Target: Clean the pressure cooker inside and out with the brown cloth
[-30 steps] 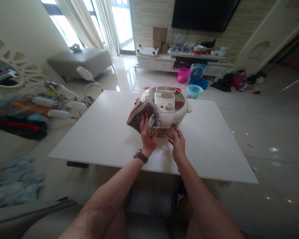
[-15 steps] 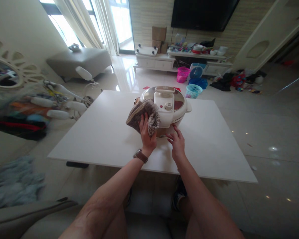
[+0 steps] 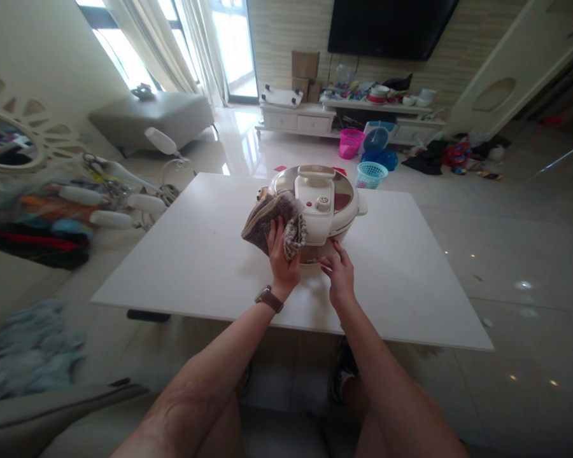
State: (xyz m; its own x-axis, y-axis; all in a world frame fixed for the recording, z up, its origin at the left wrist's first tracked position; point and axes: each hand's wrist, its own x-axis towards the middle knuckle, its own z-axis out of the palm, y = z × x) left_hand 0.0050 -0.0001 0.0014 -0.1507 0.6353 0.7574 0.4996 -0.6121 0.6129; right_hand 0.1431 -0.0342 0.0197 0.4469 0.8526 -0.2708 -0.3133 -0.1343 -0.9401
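A white electric pressure cooker [image 3: 337, 226] with a shiny lid stands on the white table [image 3: 172, 254], its dial and handle facing up. My left hand [image 3: 282, 257], with a watch on the wrist, presses a folded brown cloth [image 3: 262, 226] against the cooker's left front side. The cloth hides that part of the cooker. At the front of the cooker, my right hand [image 3: 340, 273] has its fingers apart, the fingertips at the lower body below the lid. Nothing shows in the right hand.
Beyond the table stand a pink basket [image 3: 351, 144] and a light blue basket [image 3: 371, 175] on the floor. A white lamp with several arms [image 3: 146, 203] is close to the table's left edge. A low TV cabinet [image 3: 298, 121] lines the far wall.
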